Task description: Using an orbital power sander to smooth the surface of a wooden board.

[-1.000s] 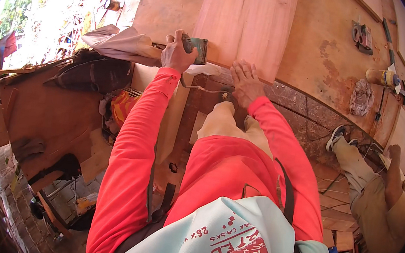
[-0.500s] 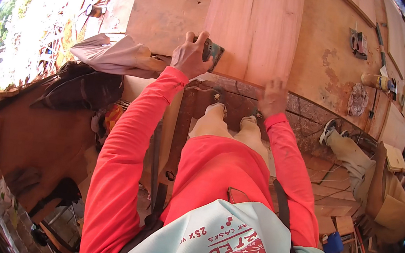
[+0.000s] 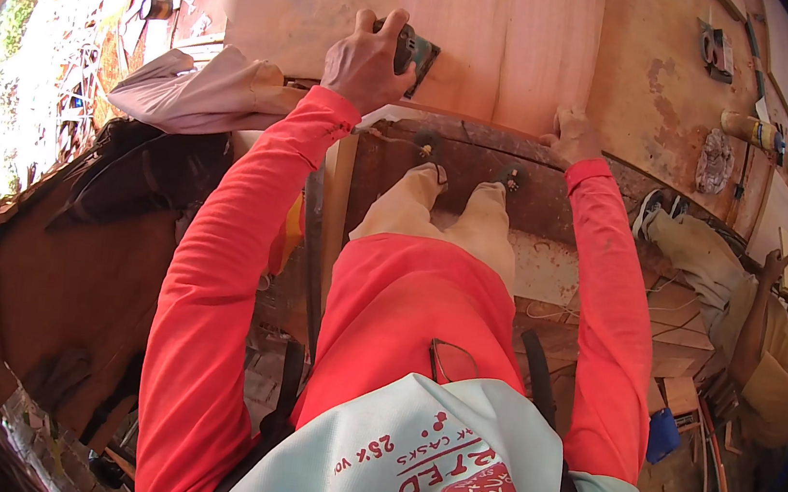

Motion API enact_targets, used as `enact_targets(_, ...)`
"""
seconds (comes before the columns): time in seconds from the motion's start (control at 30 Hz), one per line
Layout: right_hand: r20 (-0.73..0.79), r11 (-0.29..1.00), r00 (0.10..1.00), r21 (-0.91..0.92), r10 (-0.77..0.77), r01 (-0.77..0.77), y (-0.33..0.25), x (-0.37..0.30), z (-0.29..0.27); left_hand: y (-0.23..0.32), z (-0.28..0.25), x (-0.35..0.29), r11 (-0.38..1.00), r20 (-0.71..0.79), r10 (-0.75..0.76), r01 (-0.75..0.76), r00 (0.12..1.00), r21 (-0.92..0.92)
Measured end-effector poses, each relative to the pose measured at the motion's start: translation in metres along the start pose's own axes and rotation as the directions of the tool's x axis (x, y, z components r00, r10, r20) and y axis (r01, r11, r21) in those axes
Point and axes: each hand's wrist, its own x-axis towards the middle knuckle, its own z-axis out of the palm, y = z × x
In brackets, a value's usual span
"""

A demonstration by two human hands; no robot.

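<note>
My left hand (image 3: 364, 66) is closed round a green and black palm sander (image 3: 417, 62), whose flat base rests on the near left part of a pale wooden board (image 3: 545, 30). The board lies on a larger brown work surface (image 3: 308, 18). At the board's near right corner, the fingers of my right hand (image 3: 577, 136) curl over its edge. A crumpled light cloth (image 3: 193, 92) hangs at the table's edge, left of my left hand.
On the right of the table are a black and red tool (image 3: 717, 54), a tan cylindrical container (image 3: 749, 128) and a crumpled clear plastic bag (image 3: 714, 164). Another person (image 3: 760, 356) sits low at the right. A small can (image 3: 156, 8) stands at the far left.
My right hand, blurred and lifted over the board before, has come to the right and taken hold of its near corner. My left hand still holds the sander; the view has shifted a little.
</note>
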Motion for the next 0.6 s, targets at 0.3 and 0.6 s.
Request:
enact_targets(0.3, -0.032, 0.98, 0.994, 0.164, -0.105, 0.109, 0.008, -0.008, -0.015, 0.006, 0.006, -0.041, 0.998, 0.046, 0.069, -0.069, 0.997, 0.006)
enact_targets(0.6, 0.034, 0.973, 0.999, 0.232, 0.003, -0.011, -0.004, -0.011, -0.027, 0.0, 0.008, -0.042, 0.996, 0.014, 0.086, -0.087, 0.996, 0.01)
